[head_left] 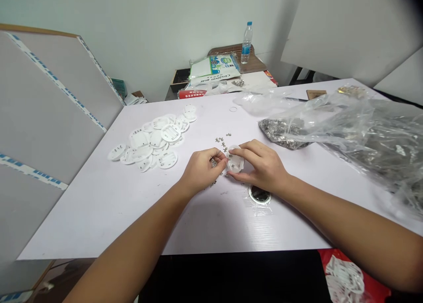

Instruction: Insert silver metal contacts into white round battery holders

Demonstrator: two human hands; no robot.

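Observation:
My right hand grips a round white plastic disc just above the white table. My left hand is closed in a pinch right beside the disc, holding a small metal piece against it. Several tiny metal clips lie scattered on the table just beyond both hands. A pile of several white discs lies to the left, out of reach of the left hand.
A clear plastic bag of metal parts spreads over the right side. A round hole with a ring sits under my right wrist. A water bottle and papers stand behind the table. A red bag of white discs lies at the lower right.

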